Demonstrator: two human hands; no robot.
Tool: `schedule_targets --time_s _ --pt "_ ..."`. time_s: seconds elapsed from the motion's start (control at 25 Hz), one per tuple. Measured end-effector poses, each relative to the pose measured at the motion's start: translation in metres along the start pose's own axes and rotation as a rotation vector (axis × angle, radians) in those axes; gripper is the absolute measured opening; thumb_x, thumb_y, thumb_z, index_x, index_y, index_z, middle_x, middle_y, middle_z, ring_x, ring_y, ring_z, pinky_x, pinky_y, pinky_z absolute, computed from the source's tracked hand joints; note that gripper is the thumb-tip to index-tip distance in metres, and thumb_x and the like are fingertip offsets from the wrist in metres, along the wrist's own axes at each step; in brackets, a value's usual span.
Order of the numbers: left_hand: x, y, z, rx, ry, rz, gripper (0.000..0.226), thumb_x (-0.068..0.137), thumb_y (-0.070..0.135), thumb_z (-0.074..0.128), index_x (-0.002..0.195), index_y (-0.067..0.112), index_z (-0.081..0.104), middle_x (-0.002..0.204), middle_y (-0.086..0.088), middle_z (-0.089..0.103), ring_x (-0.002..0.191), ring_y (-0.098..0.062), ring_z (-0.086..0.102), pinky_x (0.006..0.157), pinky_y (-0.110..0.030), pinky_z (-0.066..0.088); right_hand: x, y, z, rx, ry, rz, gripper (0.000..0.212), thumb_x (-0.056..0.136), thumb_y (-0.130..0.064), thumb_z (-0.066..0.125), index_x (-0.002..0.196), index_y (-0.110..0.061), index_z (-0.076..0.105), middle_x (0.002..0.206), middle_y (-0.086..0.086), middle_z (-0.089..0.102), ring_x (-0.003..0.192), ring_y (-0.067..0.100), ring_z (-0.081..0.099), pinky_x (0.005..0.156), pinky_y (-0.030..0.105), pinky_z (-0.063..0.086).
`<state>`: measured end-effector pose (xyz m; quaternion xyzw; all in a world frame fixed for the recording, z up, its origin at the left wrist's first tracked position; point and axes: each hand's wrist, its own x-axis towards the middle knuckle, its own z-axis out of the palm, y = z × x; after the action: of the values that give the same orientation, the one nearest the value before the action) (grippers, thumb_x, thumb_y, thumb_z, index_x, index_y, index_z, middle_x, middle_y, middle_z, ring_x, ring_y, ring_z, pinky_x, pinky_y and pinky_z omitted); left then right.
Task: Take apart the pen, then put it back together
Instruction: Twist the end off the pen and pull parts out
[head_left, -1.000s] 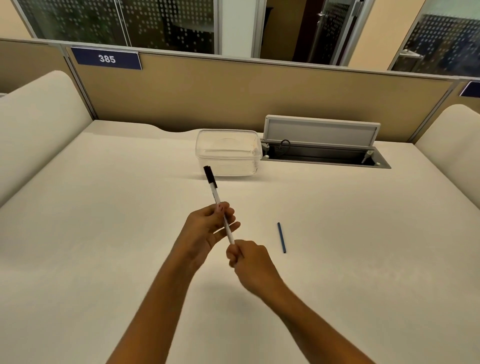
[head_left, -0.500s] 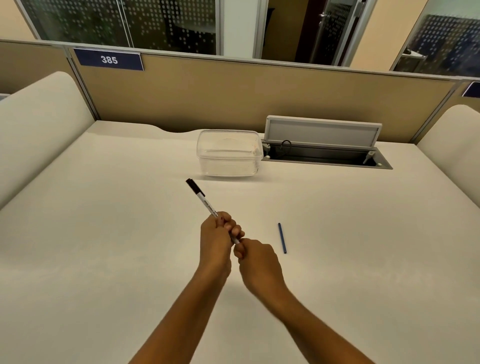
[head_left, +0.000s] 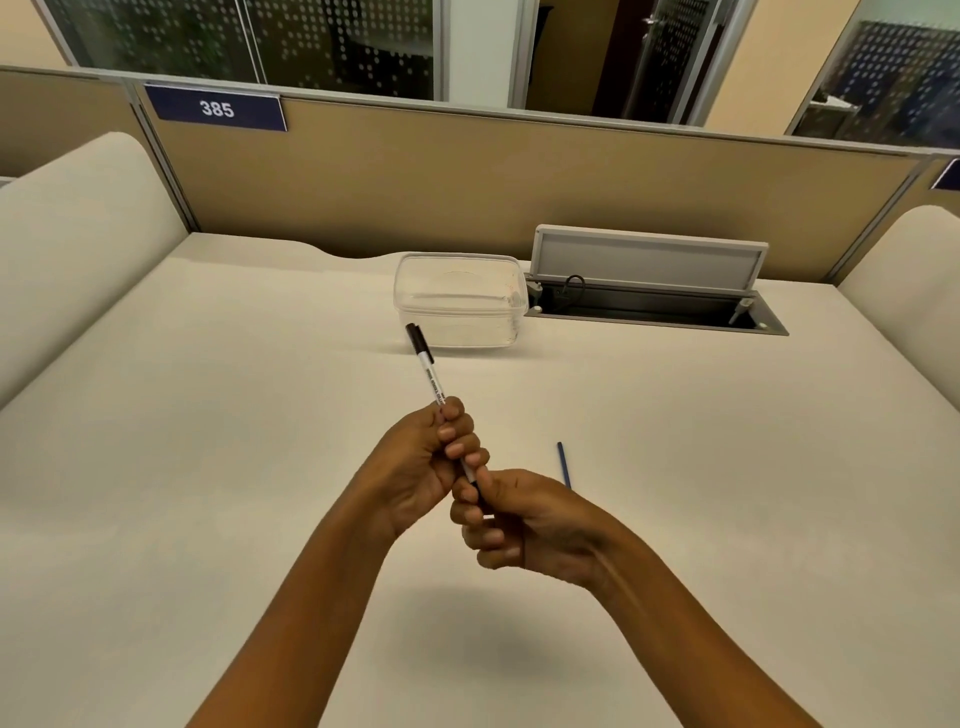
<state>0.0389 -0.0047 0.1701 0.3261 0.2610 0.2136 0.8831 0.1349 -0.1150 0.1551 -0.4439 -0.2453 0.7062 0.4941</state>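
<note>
Fingers (head_left: 457, 434) of the left hand (head_left: 415, 467) clenched around the white pen barrel (head_left: 432, 383), right hand (head_left: 524, 522) gripping its lower end, blue refill (head_left: 563, 464) lying apart on the worktop (head_left: 208, 467).

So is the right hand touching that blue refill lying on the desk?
Apart. The head view shows the right hand raised over the desk, gripping the pen; the blue refill lies flat behind it.

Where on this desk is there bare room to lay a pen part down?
The desk is bare left of the left hand, and right of the blue refill beside the right hand. The back middle is crowded: the clear box and the open cable hatch.
</note>
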Motion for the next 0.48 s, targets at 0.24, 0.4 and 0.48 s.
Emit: schedule_targets --time_s 0.24,0.4,0.48 --pt "0.006 -0.02 0.013 0.112 0.278 0.207 0.036 0.084 -0.01 0.015 0.066 0.013 0.037 0.044 0.008 0.034 0.039 -0.008 0.031 0.046 -0.021 0.032 0.02 0.01 0.012 -0.885 0.649 -0.118 0.034 0.095 -0.012 0.036 0.062 -0.019 0.039 0.062 -0.003 0.045 0.055 0.013 0.034 0.054 0.026 0.028" --pt "0.006 -0.027 0.029 0.039 0.39 0.279 0.035 0.088 -0.005 0.017 0.066 0.014 0.037 0.042 0.009 0.035 0.038 -0.007 0.034 0.049 -0.023 0.029 0.028 0.033 0.021 -1.365 1.043 -0.454 0.017 0.078 -0.001 0.068 0.076 -0.015 0.058 0.064 -0.001 0.06 0.055 0.013 0.052 0.05 0.016 0.041" --pt "0.007 -0.024 0.03 0.013 0.403 0.268 0.036 0.09 -0.003 0.018 0.066 0.015 0.037 0.042 0.009 0.035 0.035 -0.006 0.034 0.049 -0.024 0.027 0.03 0.039 0.018 -1.453 1.091 -0.583 0.016 0.073 -0.004 0.074 0.077 -0.014 0.062 0.064 -0.001 0.062 0.053 0.013 0.053 0.045 0.018 0.043"
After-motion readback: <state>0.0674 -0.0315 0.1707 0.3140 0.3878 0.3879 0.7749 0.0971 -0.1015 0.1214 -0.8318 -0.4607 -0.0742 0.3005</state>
